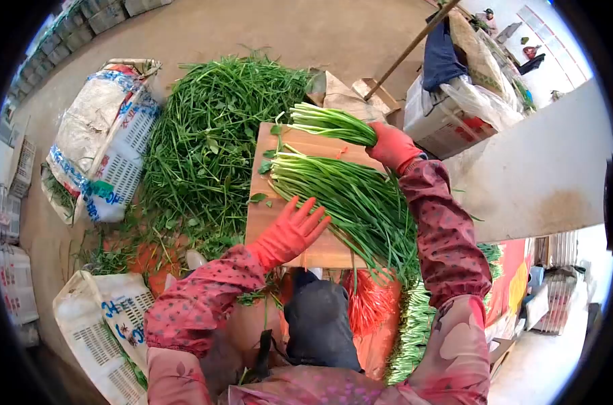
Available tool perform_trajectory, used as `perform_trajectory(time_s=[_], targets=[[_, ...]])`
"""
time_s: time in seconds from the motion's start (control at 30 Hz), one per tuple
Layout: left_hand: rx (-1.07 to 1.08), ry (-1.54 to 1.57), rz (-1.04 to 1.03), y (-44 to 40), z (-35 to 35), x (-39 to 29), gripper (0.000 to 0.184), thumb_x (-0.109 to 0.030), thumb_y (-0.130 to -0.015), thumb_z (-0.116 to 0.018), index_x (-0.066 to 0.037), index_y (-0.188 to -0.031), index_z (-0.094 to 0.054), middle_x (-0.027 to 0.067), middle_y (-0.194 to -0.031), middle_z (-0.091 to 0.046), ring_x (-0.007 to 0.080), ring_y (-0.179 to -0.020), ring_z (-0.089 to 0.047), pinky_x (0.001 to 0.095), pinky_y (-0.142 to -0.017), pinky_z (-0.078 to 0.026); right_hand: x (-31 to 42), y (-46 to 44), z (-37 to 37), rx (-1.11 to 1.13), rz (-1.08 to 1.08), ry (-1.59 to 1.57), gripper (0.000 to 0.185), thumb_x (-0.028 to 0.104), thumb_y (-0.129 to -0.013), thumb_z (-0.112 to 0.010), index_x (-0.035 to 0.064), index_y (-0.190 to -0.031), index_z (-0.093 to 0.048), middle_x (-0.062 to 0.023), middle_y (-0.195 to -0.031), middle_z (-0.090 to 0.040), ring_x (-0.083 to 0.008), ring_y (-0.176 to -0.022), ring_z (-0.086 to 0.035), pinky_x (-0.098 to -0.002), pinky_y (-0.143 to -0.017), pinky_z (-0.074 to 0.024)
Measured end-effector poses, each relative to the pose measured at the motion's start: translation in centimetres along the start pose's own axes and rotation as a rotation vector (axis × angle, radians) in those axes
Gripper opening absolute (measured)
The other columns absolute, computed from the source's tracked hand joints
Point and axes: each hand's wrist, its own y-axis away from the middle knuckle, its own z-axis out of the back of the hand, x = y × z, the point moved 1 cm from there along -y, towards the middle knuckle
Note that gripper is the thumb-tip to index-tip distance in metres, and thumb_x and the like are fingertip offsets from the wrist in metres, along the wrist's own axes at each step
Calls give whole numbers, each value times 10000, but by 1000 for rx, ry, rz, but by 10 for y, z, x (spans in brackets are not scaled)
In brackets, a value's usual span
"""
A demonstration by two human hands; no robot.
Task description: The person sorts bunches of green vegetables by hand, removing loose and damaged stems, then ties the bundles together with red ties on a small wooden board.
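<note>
Right hand (393,146) grips stalks (333,126) along the board's (327,251) far edge; left hand (290,233) splays empty over its near corner.

Tbh it's just a bare brown floor (198,30) in here, greyish crates (70,30) stacked far left, pretty bright over right.

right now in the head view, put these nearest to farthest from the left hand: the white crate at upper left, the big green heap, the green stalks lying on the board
1. Green stalks: on the board, at the left hand's fingertips.
2. Green heap: ahead and left, past the board's edge.
3. White crate: farther left, beyond the heap.
</note>
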Motion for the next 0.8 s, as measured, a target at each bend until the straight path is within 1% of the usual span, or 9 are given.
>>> perform_trajectory(time_s=[0.17, 0.23, 0.37, 0.53, 0.6, 0.63, 0.7, 0.77, 0.8], targets=[[-9, 55, -47, -24, -28, 20, 578, -178, -803, -524, -112, -1371, -444, 115, -1363, -475, 343, -1279, -426, 592, -1043, -317, -3, -19, -76, 155, -37, -158, 552, 262, -760, -672, 90, -1263, -524, -246, -1069, -638, -374, -1023, -613, -423, -881, -480], [11, 60, -50, -34, -34, 28, 598, -203, -812, -508, -123, -1397, -412, 109, -1399, -443, 343, -1307, -397, 597, -1063, -284, 23, -4, -85, 373, -100, -174, 579, 278, -764, -668, 92, -1288, -504, -256, -1092, -627, -388, -1039, -602, -439, -899, -470], [76, -137, 2, -49, -38, 43, 629, -232, -839, -470, -145, -1446, -328, 107, -1476, -355, 355, -1354, -336, 601, -1088, -228, 28, 14, -97, 278, -93, -167, 558, 238, -758, -657, 99, -1278, -507, -231, -1092, -631, -399, -1040, -592, -456, -891, -469], [99, -13, 158, -46, -29, 41, 652, -162, -830, -499, -167, -1455, -316, 123, -1474, -346, 419, -1340, -324, 608, -1080, -232, 44, 56, -113, 249, 102, -97, 566, 123, -703, -656, 116, -1252, -518, -194, -986, -655, -377, -934, -626, -468, -818, -499], [102, 59, 161, -40, -29, 34, 661, -164, -826, -505, -170, -1458, -313, 124, -1471, -349, 422, -1333, -330, 609, -1078, -232, 47, 73, -126, 15, 289, -213, 606, 81, -660, -653, 118, -1251, -526, -179, -987, -649, -375, -918, -621, -470, -794, -501], [115, 126, 168, -35, -30, 31, 670, -166, -822, -510, -173, -1461, -309, 125, -1467, -352, 426, -1326, -336, 611, -1075, -233, 47, 78, -130, 23, 273, -217, 606, 81, -660, -653, 118, -1251, -526, -179, -987, -649, -375, -918, -621, -470, -794, -501], [106, 107, 133, -35, -32, 32, 720, -194, -797, -555, -157, -1467, -296, 134, -1458, -361, 422, -1316, -348, 606, -1075, -235, 48, 82, -132, -30, 267, -223, 632, 52, -643, -644, 119, -1259, -523, -171, -1025, -638, -373, -917, -617, -459, -787, -505], [194, 95, 157, -38, -30, 35, 792, -219, -748, -610, -121, -1466, -288, 144, -1442, -378, 410, -1302, -366, 586, -1074, -249, 51, 79, -126, 96, 181, -190, 622, 51, -642, -647, 81, -1250, -520, -166, -1059, -627, -363, -919, -617, -445, -783, -508], [215, 78, 157, -41, -29, 38, 929, -271, -660, -711, -76, -1459, -280, 158, -1410, -407, 391, -1275, -396, 544, -1071, -277, 54, 79, -121, 123, 171, -91, 607, 62, -645, -652, 60, -1238, -522, -166, -1065, -624, -361, -924, -619, -445, -782, -508]])
